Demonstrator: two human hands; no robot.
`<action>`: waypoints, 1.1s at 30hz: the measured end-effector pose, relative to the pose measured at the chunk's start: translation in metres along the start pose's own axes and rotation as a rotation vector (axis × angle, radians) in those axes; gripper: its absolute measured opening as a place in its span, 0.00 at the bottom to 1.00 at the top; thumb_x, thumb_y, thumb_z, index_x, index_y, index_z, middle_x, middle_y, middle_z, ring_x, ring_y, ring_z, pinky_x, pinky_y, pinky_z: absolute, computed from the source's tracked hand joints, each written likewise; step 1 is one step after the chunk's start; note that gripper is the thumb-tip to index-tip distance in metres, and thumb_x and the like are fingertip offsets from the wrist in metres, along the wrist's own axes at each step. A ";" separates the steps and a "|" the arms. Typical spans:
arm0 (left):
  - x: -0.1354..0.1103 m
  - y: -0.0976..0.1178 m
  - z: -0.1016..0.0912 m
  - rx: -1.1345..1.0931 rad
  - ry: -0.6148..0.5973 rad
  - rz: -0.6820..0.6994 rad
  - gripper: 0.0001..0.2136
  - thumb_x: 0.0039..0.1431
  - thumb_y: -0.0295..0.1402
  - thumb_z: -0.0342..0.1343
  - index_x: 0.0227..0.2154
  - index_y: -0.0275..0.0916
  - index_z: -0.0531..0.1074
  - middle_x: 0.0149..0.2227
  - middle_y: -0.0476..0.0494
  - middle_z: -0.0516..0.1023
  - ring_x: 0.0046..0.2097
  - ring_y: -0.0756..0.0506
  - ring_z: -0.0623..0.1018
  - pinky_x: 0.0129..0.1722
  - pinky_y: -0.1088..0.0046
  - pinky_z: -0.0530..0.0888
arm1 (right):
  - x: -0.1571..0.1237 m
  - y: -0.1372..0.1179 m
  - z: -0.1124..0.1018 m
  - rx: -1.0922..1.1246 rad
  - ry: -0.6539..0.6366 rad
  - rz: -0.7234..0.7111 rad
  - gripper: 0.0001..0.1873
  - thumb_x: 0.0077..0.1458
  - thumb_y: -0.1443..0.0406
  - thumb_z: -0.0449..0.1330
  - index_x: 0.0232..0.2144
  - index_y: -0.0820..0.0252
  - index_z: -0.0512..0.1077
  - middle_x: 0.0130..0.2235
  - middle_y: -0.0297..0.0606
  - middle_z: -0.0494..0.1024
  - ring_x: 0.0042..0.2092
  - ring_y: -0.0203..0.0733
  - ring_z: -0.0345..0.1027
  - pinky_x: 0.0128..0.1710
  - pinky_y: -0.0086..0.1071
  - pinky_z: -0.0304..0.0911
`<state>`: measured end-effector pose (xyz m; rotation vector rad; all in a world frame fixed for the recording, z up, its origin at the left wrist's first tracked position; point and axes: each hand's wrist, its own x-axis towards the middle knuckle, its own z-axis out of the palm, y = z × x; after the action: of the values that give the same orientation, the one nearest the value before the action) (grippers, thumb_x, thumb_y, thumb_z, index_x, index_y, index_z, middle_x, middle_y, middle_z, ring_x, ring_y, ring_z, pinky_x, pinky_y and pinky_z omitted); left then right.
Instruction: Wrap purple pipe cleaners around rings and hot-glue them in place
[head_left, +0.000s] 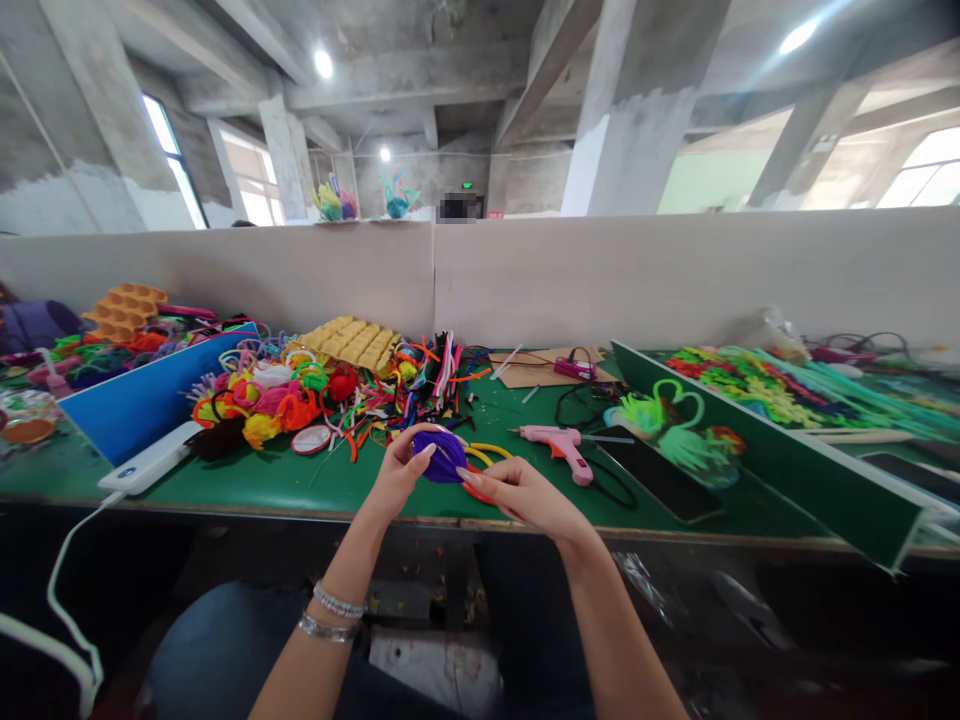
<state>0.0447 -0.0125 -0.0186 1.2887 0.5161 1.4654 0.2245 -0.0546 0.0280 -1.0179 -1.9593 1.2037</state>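
Between my two hands, just above the table's front edge, is a purple bundle that looks like pipe cleaners (441,458), rounded at its left side. My left hand (401,470) is closed on the bundle's left part, thumb on top. The fingers of my right hand (525,487) pinch the bundle's right end. Yellow and orange-red curved strands (487,455) show behind and beside my right fingers; whether they join the purple bundle I cannot tell. A pink glue gun (562,448) lies on the table just right of my hands.
A black phone (660,475) lies right of the glue gun, beside a light-green fuzzy craft piece (686,440) and a green divider board (765,450). Colourful pipe-cleaner pieces (277,400) and a yellow egg tray (352,342) fill the left. A white power strip (157,462) sits by a blue board (165,390).
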 end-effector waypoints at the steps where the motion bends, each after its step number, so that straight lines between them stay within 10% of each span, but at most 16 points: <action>1: 0.000 0.000 -0.001 0.008 -0.013 0.000 0.16 0.45 0.41 0.61 0.36 0.38 0.72 0.36 0.44 0.78 0.37 0.47 0.78 0.38 0.72 0.74 | 0.000 0.000 -0.001 -0.007 -0.004 -0.002 0.32 0.50 0.45 0.52 0.08 0.59 0.50 0.10 0.25 0.50 0.15 0.25 0.39 0.16 0.27 0.37; 21: -0.001 0.024 0.000 0.176 -0.115 0.090 0.12 0.44 0.33 0.63 0.34 0.38 0.74 0.36 0.44 0.80 0.38 0.45 0.78 0.40 0.70 0.74 | 0.002 0.009 -0.002 -0.004 -0.038 0.057 0.29 0.51 0.47 0.53 0.11 0.61 0.58 0.10 0.26 0.55 0.15 0.25 0.45 0.15 0.25 0.41; 33: 0.001 0.016 -0.002 0.234 -0.160 0.117 0.26 0.32 0.34 0.69 0.38 0.39 0.71 0.40 0.43 0.78 0.42 0.44 0.77 0.41 0.70 0.74 | -0.001 0.001 -0.001 0.133 0.158 -0.004 0.21 0.47 0.51 0.59 0.20 0.60 0.58 0.18 0.24 0.56 0.20 0.26 0.48 0.18 0.23 0.45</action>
<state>0.0362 -0.0160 -0.0056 1.6302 0.5243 1.4121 0.2260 -0.0553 0.0275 -1.0084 -1.7356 1.1970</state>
